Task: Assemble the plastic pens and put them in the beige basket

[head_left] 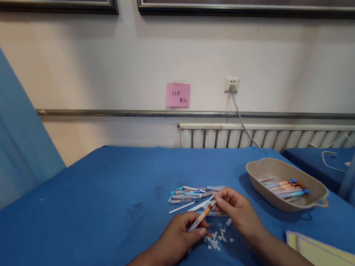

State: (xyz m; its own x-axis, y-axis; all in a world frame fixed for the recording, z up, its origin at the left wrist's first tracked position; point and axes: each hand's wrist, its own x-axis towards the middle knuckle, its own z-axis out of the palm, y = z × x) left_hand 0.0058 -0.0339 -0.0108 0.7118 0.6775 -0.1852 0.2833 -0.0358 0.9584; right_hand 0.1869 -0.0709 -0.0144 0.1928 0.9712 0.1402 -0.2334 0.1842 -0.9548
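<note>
My left hand [180,239] is closed around a white and orange pen [200,218], gripping its lower end just above the blue tablecloth [87,223]. My right hand [237,211] pinches the pen's upper end with its fingertips. Beyond the hands lies a loose pile of pens and pen parts [190,194], blue, white and orange. Small white caps or bits [218,239] are scattered on the cloth right under the hands.
A beige oval tray [319,200] holding several assembled pens [285,188] stands to the right. A yellow pad [321,254] lies at the lower right edge. Behind the table are a radiator [265,134], a wall socket with a cable [232,85] and a pink note [178,95].
</note>
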